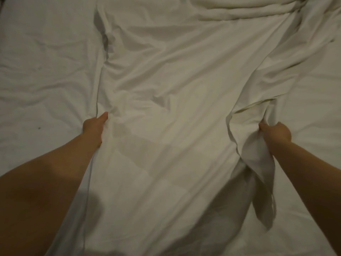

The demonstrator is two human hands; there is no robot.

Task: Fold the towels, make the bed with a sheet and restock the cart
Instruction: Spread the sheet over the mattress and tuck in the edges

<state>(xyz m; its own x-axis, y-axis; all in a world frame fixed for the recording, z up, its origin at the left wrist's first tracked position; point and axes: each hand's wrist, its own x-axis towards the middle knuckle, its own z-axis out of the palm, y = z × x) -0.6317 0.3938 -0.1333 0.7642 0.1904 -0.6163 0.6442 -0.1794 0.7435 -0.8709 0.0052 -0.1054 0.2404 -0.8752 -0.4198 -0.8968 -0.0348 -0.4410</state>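
A wrinkled white sheet (175, 85) lies spread over the bed and fills almost the whole view. My left hand (95, 126) grips the sheet's left edge, thumb on top and fingers hidden under the cloth. My right hand (275, 133) holds a bunched fold of the sheet's right side, lifted off the bed, with a loose corner hanging down below the wrist. Both arms reach forward over the bed.
A second white layer (36, 71) lies flat beneath the sheet on the left. Bunched white fabric (249, 10) is piled at the far top right. A small dark speck (39, 128) sits on the left layer.
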